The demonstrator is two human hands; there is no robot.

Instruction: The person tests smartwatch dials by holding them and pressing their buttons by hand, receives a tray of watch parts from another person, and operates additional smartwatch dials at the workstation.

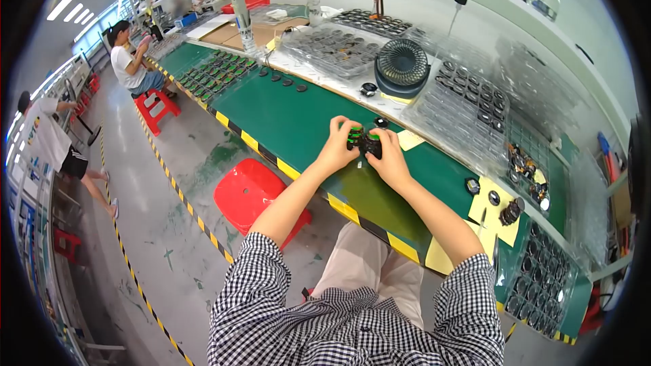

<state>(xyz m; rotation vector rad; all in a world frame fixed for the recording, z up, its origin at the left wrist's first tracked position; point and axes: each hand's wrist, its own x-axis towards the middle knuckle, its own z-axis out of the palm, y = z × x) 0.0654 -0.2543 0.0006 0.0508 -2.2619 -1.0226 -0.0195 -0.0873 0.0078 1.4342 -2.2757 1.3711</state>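
Close together over the green bench mat (pixel 305 122), my two hands each grip small parts. My left hand (pixel 337 144) is closed around a stack of black round parts with green faces (pixel 354 137). Fingers of my right hand (pixel 391 157) wrap a similar black stack (pixel 371 145), with a bit of green at its top. The two stacks are side by side; I cannot tell whether they touch. Just behind them lies a single black round part (pixel 381 123). My palms hide much of both stacks.
A black desk fan (pixel 401 68) stands behind the hands. Clear trays of round parts (pixel 468 95) line the back; another tray (pixel 540 281) lies at right. Yellow paper (pixel 489 213) carries tweezers and black parts. A red stool (pixel 251 193) stands left; two people are farther off.
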